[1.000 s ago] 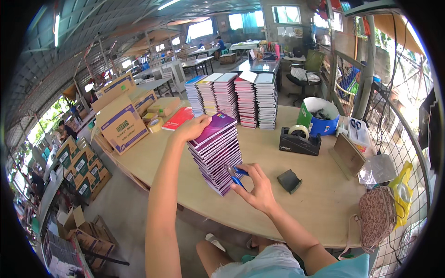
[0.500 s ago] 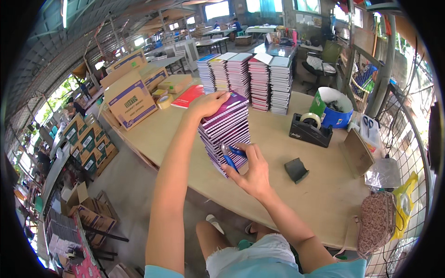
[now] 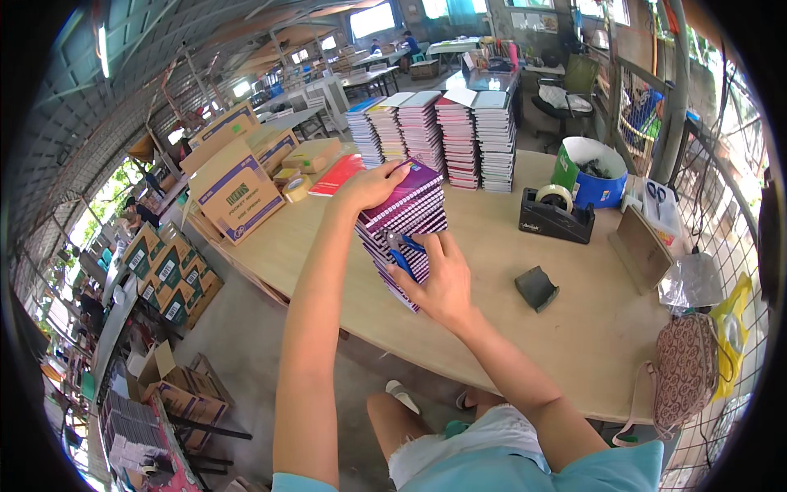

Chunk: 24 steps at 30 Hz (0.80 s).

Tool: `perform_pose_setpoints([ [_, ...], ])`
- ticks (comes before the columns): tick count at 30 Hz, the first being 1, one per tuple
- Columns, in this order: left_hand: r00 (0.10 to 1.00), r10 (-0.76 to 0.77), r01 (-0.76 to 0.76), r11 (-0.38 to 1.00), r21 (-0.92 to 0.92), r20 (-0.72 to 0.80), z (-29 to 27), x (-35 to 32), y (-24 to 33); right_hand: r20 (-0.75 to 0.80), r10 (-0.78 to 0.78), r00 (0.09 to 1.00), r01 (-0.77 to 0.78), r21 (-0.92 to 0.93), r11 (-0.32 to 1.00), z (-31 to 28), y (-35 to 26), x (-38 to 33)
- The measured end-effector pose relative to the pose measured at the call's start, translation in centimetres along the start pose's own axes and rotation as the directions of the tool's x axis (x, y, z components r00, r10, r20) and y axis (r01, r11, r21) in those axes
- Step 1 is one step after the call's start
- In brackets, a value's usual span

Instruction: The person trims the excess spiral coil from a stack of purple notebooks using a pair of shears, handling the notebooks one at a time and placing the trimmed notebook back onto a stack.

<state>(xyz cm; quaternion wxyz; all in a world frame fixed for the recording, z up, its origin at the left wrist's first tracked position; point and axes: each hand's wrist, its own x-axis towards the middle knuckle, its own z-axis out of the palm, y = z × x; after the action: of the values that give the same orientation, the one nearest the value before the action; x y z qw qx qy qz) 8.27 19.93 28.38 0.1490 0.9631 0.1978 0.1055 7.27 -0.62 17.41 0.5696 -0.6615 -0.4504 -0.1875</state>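
Observation:
A tall stack of purple spiral notebooks point(image 3: 410, 217) stands near the table's front edge, coil bindings toward me and the lower part leaning. My left hand point(image 3: 373, 189) lies over the top left of the stack, gripping the upper notebooks, its fingertips on the purple cover. In my right hand point(image 3: 443, 283) are blue-handled pliers point(image 3: 401, 256). Their metal jaws are up against the coils in the middle of the stack. My fingers are wrapped round the handles; the exact spot where the jaws touch is too small to make out.
Several notebook stacks point(image 3: 419, 123) stand behind. To the right are a black tape dispenser point(image 3: 557, 221), a dark curved piece point(image 3: 537, 289), a blue-green tub point(image 3: 602, 190) and a patterned bag point(image 3: 687, 369). Cardboard boxes point(image 3: 239, 197), a tape roll point(image 3: 297, 189) and a red notebook point(image 3: 336, 174) lie left.
The pliers have moved a little higher along the coils, and their handles are closer together. My left hand keeps its place on the stack. The whole view has shifted slightly.

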Motion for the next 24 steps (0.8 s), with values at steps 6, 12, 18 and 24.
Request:
perform_pose_setpoints([
  [6,0.995,-0.097,0.098,0.987,0.128,-0.016,0.3,-0.3,0.7,0.011,-0.009,1.000,0.010,-0.073,0.997,-0.7,-0.7,0.4],
  [12,0.992,-0.124,0.126,0.986,0.109,-0.028,0.4,-0.5,0.6,0.019,-0.023,1.000,0.024,-0.085,0.996,-0.5,-0.8,0.3],
  [18,0.993,-0.117,0.118,0.987,0.111,-0.021,0.3,-1.0,1.0,0.676,0.353,0.647,-0.763,0.575,0.296,-0.7,0.9,1.9],
  [24,0.993,-0.114,0.117,0.990,0.082,-0.036,0.5,-1.0,0.1,0.258,0.272,0.927,-0.350,0.340,0.873,-0.4,-0.5,0.1],
])
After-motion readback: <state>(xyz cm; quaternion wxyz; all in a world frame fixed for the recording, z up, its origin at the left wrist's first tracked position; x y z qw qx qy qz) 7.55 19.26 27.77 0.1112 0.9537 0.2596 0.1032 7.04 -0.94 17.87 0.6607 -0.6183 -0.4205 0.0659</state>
